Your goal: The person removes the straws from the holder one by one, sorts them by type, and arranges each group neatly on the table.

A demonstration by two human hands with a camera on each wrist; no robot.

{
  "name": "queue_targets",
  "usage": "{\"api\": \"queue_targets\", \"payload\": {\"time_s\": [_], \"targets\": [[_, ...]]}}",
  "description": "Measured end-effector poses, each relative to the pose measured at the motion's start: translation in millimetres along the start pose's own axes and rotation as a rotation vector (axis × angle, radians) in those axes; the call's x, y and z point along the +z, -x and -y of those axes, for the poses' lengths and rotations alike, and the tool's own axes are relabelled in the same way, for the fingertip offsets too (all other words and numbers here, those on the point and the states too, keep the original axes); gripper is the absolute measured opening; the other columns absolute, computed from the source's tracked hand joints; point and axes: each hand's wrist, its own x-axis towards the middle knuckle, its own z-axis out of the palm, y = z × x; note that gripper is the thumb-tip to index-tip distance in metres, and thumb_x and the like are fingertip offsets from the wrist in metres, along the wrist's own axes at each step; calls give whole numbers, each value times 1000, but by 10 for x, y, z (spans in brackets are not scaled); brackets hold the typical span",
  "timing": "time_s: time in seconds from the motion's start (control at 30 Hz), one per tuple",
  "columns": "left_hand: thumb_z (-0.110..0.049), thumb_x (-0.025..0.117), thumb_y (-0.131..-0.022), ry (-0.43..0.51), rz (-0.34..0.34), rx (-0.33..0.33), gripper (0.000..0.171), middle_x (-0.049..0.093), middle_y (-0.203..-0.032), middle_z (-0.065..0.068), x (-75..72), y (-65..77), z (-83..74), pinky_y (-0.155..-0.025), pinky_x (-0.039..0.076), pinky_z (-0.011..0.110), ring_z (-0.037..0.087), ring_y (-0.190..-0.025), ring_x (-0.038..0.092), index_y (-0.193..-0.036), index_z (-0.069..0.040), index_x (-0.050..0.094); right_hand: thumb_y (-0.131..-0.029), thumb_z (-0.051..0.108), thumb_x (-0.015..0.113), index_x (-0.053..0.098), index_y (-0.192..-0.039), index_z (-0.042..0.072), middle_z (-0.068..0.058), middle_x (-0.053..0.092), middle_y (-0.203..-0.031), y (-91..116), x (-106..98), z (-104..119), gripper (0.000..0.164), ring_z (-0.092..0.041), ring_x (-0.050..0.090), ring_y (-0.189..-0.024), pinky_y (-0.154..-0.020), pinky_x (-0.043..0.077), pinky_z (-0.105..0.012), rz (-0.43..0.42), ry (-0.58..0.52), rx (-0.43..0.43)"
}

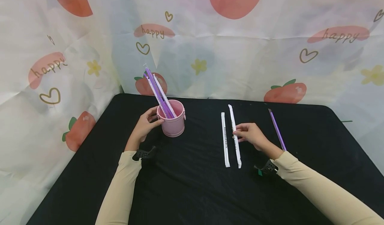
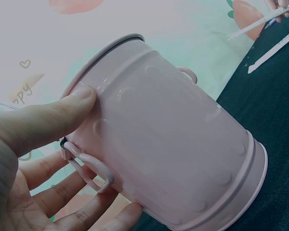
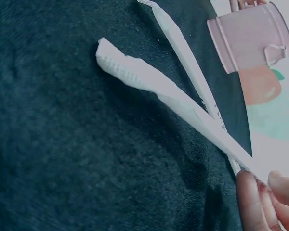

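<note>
My left hand (image 1: 143, 126) grips a small pink bucket (image 1: 173, 128) at its left side. In the left wrist view the thumb presses near the rim, and a wire handle (image 2: 98, 168) hangs between thumb and fingers. Purple straws and white paper-wrapped ones (image 1: 157, 91) lean out of the bucket to the left. With thumb and fingertips, my right hand (image 1: 253, 135) pinches a white paper-wrapped straw (image 3: 173, 98) near its middle. Just left of it lies a second wrapped straw (image 1: 225, 141) on the black cloth.
A purple straw (image 1: 276, 128) lies to the right of my right hand, its near end meeting the wrist in this view. The black-covered table (image 1: 195, 191) ends at a printed curtain (image 1: 240, 68) behind and on the left. Each wrist wears a black strap (image 1: 268, 166).
</note>
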Motion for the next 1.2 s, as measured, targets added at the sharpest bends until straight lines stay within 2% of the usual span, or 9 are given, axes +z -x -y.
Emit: {"api": "queue_targets", "payload": {"time_s": [0.13,0.5,0.73,1.0,1.2], "targets": [[-9,62,-89,-21,-5,21,60,37,-145,21,-4,13,7,-110,33,51,38,-134,37,-143,-2,34,-90,2,59,53,-115,-19,-21,67,-95,-10,-5,8,33,-3,62,-73,-68,59,-29,11,21,20],[-9,62,-89,-25,-9,6,60,37,-145,21,-1,9,9,-110,33,51,38,-135,36,-143,-3,35,-90,1,58,52,-118,-19,-11,66,-89,-55,-8,-14,35,-4,61,-72,-68,59,-28,32,10,63],[-8,62,-89,-19,-5,9,60,36,-145,21,1,11,2,-110,32,51,38,-135,35,-142,-2,35,-89,1,59,52,-117,-20,-16,65,-91,-63,8,-1,35,-6,61,-73,-69,59,-31,42,10,63],[-9,62,-90,-31,-8,8,60,37,-145,20,0,5,-5,-111,33,50,37,-135,36,-143,-3,34,-89,2,59,54,-116,-18,-12,66,-89,-97,9,-22,34,-7,60,-72,-68,59,-28,29,37,107],[-9,62,-89,-29,-9,2,60,37,-145,21,-1,9,-8,-110,33,50,37,-135,36,-143,-3,34,-89,2,60,53,-116,-20,-14,67,-90,-106,27,-15,35,-6,60,-72,-68,59,-28,30,25,106]]}}
